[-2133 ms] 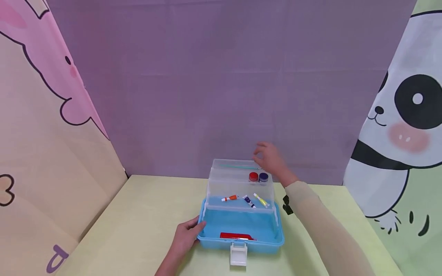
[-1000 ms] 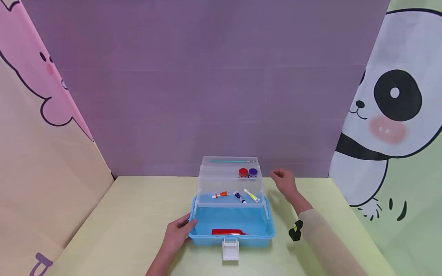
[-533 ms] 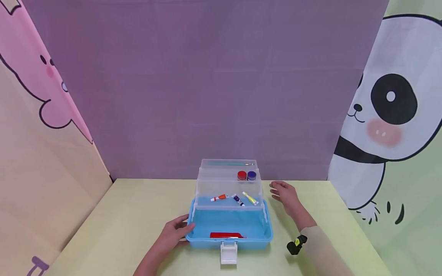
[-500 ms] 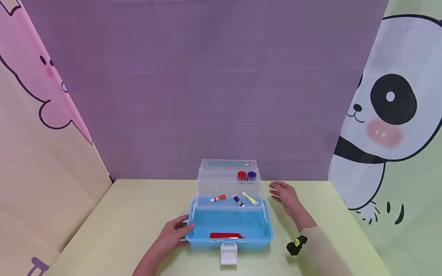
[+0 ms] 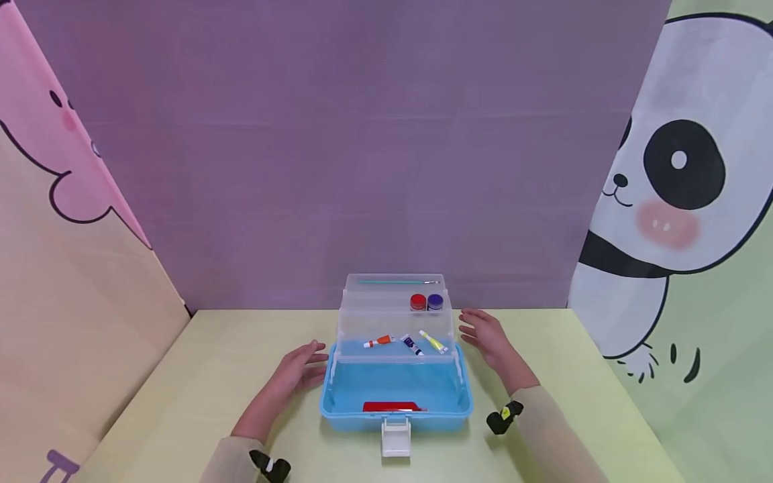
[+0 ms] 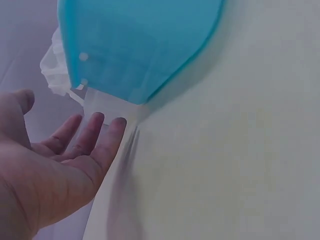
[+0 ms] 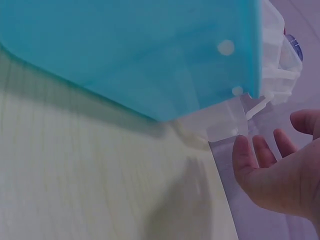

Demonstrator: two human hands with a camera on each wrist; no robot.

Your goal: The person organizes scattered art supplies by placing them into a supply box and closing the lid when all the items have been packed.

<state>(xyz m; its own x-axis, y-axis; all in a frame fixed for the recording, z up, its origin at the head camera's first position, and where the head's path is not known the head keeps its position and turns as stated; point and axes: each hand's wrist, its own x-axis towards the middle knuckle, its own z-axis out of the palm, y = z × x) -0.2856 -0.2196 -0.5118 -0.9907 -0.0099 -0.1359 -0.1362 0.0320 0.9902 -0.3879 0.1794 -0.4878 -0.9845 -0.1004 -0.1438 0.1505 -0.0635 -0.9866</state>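
A light blue storage box [image 5: 395, 422] stands on the table, its translucent tiered trays [image 5: 395, 325] raised at the back. My left hand [image 5: 296, 369] is beside the box's left side, fingers loosely extended. On the other side is my right hand [image 5: 489, 341], fingers slightly bent, near the trays' right edge. Neither hand holds anything. The top tray bears a teal paintbrush [image 5: 395, 282]; below are a red-lidded jar [image 5: 418, 302] and a purple-lidded jar [image 5: 435, 302]. Orange [image 5: 378, 341], dark purple [image 5: 412, 345] and yellow [image 5: 433, 341] paint tubes lie in the lowest tray.
A red tube-like item [image 5: 392, 406] lies inside the box bottom, partly hidden by the front wall. The white latch [image 5: 396, 439] hangs down in front. Behind the pale table [image 5: 253, 335] rises a purple cloth backdrop [image 5: 386, 154].
My right hand has come down from above the top tray to the box's right side. My left hand has let go of the left rim and moved back along that side.
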